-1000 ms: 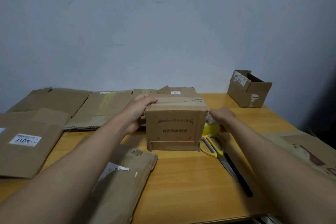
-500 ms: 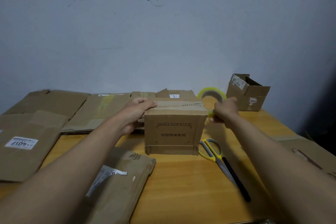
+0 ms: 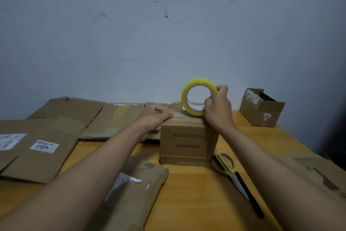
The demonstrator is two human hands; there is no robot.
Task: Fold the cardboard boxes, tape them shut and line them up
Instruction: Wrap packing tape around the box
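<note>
Folded cardboard box [image 3: 188, 143] stands upright near the middle of the wooden table [image 3: 196, 193]. Plain brown, near face carries a printed rectangular frame with a line of characters, upside down from this view and too blurred to read. A folded band runs along the bottom edge of that face. Top flaps are closed; whether a tape strip already lies across them cannot be made out.

Tape roll [image 3: 198, 97]: yellow-tinted transparent tape on a grey core, standing on edge on the rear right part of the box top, its open centre facing the camera. Right hand [image 3: 218, 110] grips the roll on its right side, fingers curled over the rim and the thumb side pressed to the near edge. Left hand [image 3: 156, 115] rests on the top left edge of the box, fingers curled loosely and pressing down on the flap; it holds nothing separate.

Scissors [image 3: 234, 172], yellow handles, lie on the table just right of the box, blades pointing toward the near edge; the blade tips merge into a dark blurred streak.

An open box [image 3: 261, 108] sits at the far right by the wall, well apart. Flattened cartons [image 3: 56, 137] cover the left side; their labels are unreadable. Another flat carton [image 3: 134, 189] is partly hidden under the left forearm.
</note>
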